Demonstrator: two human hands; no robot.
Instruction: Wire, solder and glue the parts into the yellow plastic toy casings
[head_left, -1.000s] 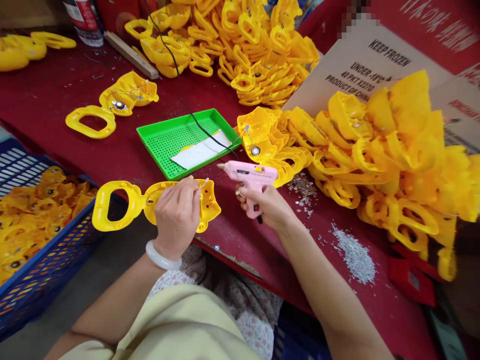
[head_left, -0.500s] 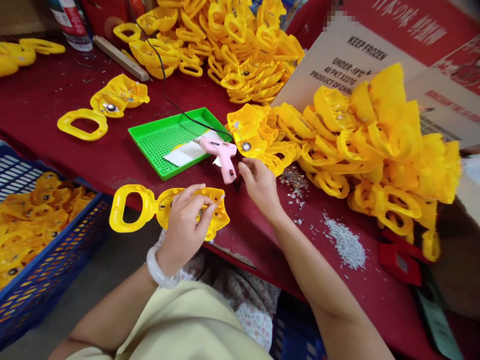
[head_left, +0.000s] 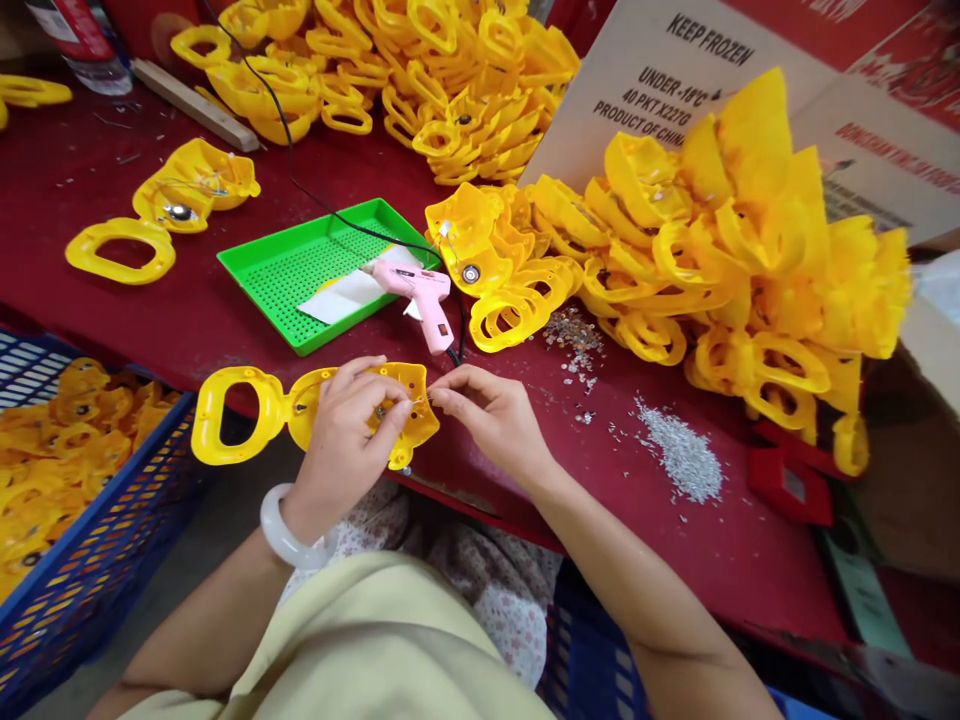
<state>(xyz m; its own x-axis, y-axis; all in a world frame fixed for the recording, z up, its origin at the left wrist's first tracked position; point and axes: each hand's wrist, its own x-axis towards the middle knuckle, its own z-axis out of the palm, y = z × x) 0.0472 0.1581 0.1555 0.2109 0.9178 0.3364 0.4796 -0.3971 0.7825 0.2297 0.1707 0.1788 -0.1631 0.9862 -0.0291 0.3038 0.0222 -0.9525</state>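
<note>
My left hand [head_left: 346, 430] grips a yellow plastic shell with a loop handle [head_left: 247, 415], held over the table's front edge. My right hand [head_left: 495, 420] has come to the shell's right side, its fingertips pinched at the rim; what they hold is too small to make out. A pink glue gun [head_left: 420, 295] lies on the red table [head_left: 135, 320], its nozzle resting over the green mesh tray [head_left: 292, 270], which holds a white sheet. A black cord runs from the gun toward the back.
Heaps of yellow shells lie at the back [head_left: 420, 90] and right [head_left: 720, 270]. Another shell [head_left: 150, 215] lies at left. A blue crate [head_left: 67, 470] of yellow parts stands at lower left. Cardboard [head_left: 675, 90] leans behind. Silvery bits [head_left: 679, 455] are scattered nearby.
My right hand has set the pink glue gun down by the green tray and moved back to the shell in my left hand. The view has tilted slightly.
</note>
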